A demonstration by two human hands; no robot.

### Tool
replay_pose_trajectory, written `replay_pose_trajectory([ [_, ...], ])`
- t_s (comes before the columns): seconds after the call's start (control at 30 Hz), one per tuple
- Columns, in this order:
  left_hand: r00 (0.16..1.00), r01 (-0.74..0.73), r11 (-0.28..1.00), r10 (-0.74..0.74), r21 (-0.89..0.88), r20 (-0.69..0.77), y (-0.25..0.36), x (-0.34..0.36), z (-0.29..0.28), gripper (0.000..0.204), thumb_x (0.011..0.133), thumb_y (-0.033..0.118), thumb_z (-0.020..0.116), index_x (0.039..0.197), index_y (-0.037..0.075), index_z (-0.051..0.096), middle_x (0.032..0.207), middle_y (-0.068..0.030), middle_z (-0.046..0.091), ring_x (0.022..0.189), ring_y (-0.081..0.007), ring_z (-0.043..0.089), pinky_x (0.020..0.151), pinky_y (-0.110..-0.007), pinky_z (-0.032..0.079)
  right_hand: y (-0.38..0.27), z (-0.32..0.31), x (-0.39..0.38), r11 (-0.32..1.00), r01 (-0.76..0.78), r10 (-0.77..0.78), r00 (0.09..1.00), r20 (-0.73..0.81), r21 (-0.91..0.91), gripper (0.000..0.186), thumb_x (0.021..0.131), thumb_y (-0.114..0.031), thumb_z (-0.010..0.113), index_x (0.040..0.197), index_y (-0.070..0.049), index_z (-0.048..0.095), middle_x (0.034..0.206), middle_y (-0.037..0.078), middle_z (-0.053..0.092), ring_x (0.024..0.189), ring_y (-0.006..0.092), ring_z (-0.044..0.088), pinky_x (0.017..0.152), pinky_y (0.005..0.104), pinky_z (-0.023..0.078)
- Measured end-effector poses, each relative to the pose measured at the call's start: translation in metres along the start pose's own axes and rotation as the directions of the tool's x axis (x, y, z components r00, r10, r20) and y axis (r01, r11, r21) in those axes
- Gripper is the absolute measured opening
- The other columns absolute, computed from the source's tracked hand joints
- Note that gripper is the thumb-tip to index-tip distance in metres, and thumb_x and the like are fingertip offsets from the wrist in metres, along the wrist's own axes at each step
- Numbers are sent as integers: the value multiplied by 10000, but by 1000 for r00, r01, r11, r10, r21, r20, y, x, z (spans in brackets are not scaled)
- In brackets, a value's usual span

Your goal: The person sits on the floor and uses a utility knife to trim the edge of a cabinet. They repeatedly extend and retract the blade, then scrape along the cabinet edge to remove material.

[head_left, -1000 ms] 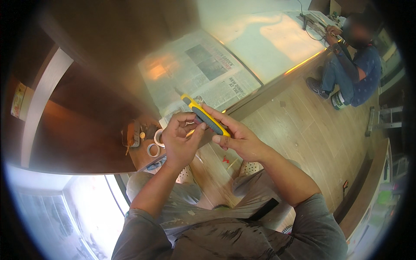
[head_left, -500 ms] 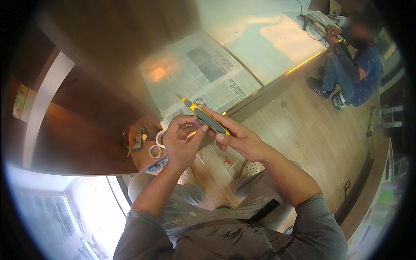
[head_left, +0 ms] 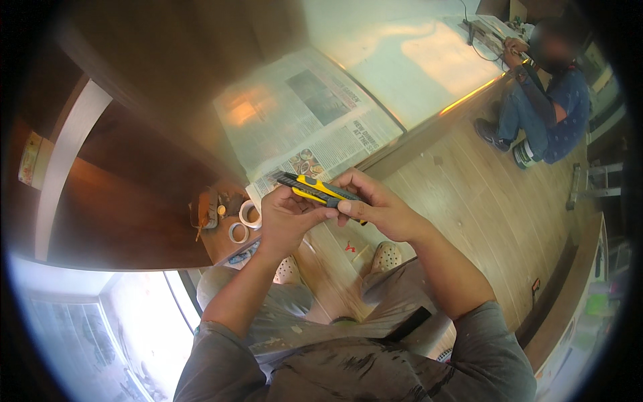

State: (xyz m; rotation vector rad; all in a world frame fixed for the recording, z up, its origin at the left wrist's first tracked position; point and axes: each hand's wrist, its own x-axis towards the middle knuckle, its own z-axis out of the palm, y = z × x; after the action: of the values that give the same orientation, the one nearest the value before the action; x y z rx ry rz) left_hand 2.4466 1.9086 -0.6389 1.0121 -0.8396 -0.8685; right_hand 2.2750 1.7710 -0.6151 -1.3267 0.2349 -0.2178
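Left hand (head_left: 284,218) and right hand (head_left: 388,209) pinch the yellow-black utility knife (head_left: 313,188) between them, nose end beside the left. Risk: a slipping pinch could nick fingers; blade exposure unclear.

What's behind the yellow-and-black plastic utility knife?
Beyond the left end of the utility knife, grey-white printed newspaper shows. Whatever sits directly behind the knife, the bare left hand and the bare right hand is covered and cannot be seen.

The hands (head_left: 284,216) partly hide the yellow cutter (head_left: 320,190).
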Motion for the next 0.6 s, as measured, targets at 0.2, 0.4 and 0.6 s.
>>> replay_pose_trajectory([
  [0.2,996,86,996,-86,8,25,-5,1,-7,296,847,-57,855,1094,-40,694,1013,-125,764,915,-178,740,844,-322,621,1,2,0,994,-51,47,998,45,98,316,1105,-291,608,1290,-40,556,952,22,640,710,84,570,667,246,478],
  [0.4,996,92,996,-92,23,-12,-7,9,-21,232,854,-63,844,1024,-28,691,979,-118,760,868,-167,732,804,-312,621,-10,8,-1,989,-76,75,997,8,128,326,1106,-283,604,1327,-47,567,904,17,609,627,76,529,561,235,447],
  [0.6,992,76,997,-73,19,-106,4,-10,-18,219,866,-62,828,1043,-43,701,942,-115,750,860,-162,730,771,-295,611,-6,14,-6,989,-17,19,1000,-13,145,325,1102,-274,610,1342,-58,570,889,17,608,589,71,519,519,236,437],
])
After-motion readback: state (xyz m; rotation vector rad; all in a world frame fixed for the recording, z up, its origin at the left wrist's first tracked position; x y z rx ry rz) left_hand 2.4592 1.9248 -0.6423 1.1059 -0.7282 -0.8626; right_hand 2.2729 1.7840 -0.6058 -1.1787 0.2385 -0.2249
